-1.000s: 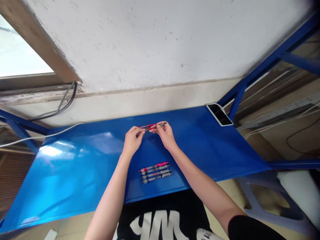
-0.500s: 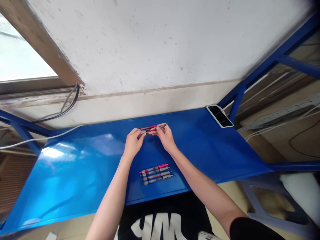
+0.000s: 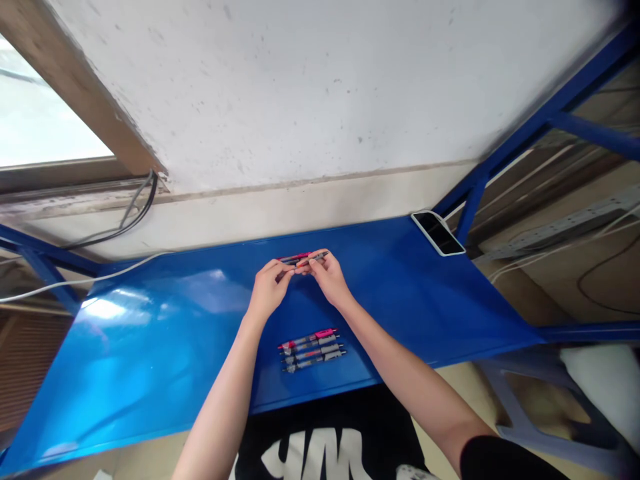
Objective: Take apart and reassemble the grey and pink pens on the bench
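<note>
The left hand [image 3: 270, 288] and right hand [image 3: 327, 277] pinch a pen [image 3: 301, 257] by its ends, just over the counter [image 3: 165, 333]. Looks light, stiff, slick plastic; I'd grip the barrel near each end, fingertips only

Phone [image 3: 439, 233] on far corner of blue table [image 3: 150, 347]

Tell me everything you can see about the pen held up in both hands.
The pen is slim and looks plastic, red toward its left end, dark grey toward its right. It is held roughly level, its right end slightly higher, above the blue table. The left hand pinches its left part, the right hand its right part. Whether it is one piece or two is too small to tell.
</note>
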Demonstrator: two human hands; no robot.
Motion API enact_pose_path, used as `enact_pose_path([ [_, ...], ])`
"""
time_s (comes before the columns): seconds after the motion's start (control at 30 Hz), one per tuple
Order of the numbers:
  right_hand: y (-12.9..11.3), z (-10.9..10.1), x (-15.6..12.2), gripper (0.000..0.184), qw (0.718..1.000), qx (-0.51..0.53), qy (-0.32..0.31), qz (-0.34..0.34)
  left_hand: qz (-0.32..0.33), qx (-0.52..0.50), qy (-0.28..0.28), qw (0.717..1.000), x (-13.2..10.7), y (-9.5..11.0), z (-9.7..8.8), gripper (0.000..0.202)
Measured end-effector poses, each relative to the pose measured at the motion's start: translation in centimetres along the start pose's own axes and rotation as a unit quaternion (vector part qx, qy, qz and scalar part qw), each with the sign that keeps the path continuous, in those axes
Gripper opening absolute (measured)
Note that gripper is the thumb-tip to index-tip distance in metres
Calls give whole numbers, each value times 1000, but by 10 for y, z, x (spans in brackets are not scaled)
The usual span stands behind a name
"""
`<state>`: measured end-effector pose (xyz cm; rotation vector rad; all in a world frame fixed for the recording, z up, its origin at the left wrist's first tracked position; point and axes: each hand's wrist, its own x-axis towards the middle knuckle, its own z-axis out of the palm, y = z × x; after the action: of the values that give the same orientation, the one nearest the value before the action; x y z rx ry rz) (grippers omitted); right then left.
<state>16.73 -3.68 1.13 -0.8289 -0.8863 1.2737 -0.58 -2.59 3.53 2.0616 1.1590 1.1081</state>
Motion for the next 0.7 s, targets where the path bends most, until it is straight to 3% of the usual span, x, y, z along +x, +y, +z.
enact_pose_path([
  [0.33, -4, -8, 6, 27, 997, 5, 66, -28, -22, 0, 33, 999, 3, 0, -4, 8],
  [0.7, 0, -6, 4, 27, 998, -6, 55, -31, -15, -3, 27, 1000, 2, 1, -2, 11],
])
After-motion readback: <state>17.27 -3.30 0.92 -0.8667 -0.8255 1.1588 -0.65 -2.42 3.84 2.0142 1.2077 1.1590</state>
